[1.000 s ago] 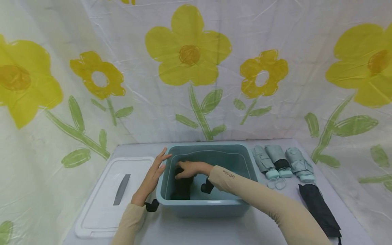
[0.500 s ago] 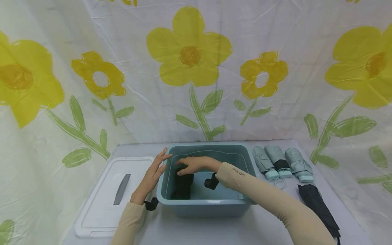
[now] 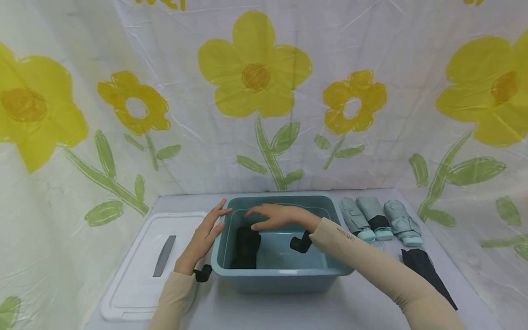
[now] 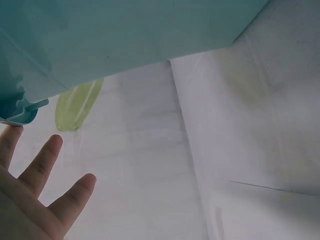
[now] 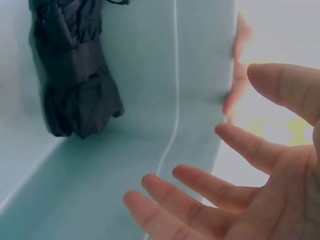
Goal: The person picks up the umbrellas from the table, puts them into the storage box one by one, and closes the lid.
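The bin (image 3: 284,275) stands in the middle of the counter (image 3: 288,311), before the hanging backdrop (image 3: 264,91). A folded umbrella (image 3: 246,247) lies inside the bin, at its left side. The lid (image 3: 144,266) lies on the counter to the left of the bin. The left hand (image 3: 204,238) rests against the left wall of the bin, between bin and lid. The right hand (image 3: 278,216) is above the bin, over the umbrella, not touching it. To the right of the bin, three folded umbrellas (image 3: 377,217) lie side by side. Nearer to the person, another umbrella (image 3: 425,270) lies alone.
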Available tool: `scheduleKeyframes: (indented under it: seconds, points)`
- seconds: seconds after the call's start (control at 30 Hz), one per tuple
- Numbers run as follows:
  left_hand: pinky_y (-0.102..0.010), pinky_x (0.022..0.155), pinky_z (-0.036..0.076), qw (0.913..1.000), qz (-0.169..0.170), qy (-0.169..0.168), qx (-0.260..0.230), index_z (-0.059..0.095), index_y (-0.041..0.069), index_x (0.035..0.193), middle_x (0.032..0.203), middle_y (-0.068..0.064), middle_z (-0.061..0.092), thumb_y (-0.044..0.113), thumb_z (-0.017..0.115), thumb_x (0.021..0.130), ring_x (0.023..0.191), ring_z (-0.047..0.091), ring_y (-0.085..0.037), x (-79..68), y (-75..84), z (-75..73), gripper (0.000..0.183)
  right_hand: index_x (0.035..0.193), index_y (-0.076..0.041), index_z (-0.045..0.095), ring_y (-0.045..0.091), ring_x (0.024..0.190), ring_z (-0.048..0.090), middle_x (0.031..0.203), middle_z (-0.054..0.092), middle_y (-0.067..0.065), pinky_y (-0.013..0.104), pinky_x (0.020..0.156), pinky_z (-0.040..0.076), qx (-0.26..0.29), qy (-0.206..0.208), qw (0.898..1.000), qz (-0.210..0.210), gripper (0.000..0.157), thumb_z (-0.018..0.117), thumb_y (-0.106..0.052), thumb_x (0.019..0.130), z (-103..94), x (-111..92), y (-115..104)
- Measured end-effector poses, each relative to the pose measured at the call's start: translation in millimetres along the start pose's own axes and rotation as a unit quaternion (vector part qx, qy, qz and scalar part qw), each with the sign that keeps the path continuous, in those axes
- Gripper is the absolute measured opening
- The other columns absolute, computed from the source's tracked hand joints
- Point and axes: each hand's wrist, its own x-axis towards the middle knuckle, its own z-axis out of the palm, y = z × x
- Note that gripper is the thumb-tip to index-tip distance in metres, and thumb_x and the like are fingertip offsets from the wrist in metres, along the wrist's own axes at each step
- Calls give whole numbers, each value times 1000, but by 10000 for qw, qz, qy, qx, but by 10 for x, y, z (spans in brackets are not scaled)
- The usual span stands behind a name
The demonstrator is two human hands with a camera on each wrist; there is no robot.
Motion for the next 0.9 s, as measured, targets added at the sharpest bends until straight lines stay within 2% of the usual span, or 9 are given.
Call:
scheduleKeyframes:
  seconds: [0.03,0.23,0.33,0.47,0.7,0.9]
  points:
    - [-63,102,22,10000,4,-30,-30,44,19,137,154,-3,20,12,44,96,140,19,-32,7,2,-2,41,142,-11,36,29,130,37,145,36,9,43,102,36,7,47,10000,-26,50,45,-32,97,-9,-32,4]
    - [-66,101,21,9997,-22,-180,-185,47,3,132,152,-16,21,3,46,93,138,19,-41,52,347,-107,39,141,-12,38,28,125,44,142,38,10,39,99,40,211,445,9987,-143,49,47,-32,97,-49,-233,30]
    - [-65,102,21,9996,-26,-183,-235,47,2,132,152,-17,20,2,46,93,138,19,-39,58,420,-127,39,140,-13,39,28,126,43,142,38,12,40,100,40,364,584,9973,-236,48,47,-32,97,-76,-334,37]
    - [-65,102,21,9996,34,-207,-211,46,1,132,152,-18,21,0,46,92,138,19,-38,62,379,-125,40,140,-10,38,33,129,38,143,37,15,44,101,38,562,728,9949,-421,49,47,-31,97,-108,-449,75]
    - [-67,99,23,9991,308,-294,-91,42,11,139,153,-11,20,0,47,91,139,18,-35,79,46,-50,49,140,-11,38,33,122,46,143,38,14,48,98,39,423,1104,9923,-370,50,49,-32,96,-108,-625,159]
    - [-65,99,25,9988,353,-307,-152,40,19,141,155,-3,18,7,46,94,141,17,-28,69,-21,-22,49,140,-10,39,34,122,46,140,40,15,46,98,40,500,1386,9885,-334,51,50,-32,96,-85,-744,214]
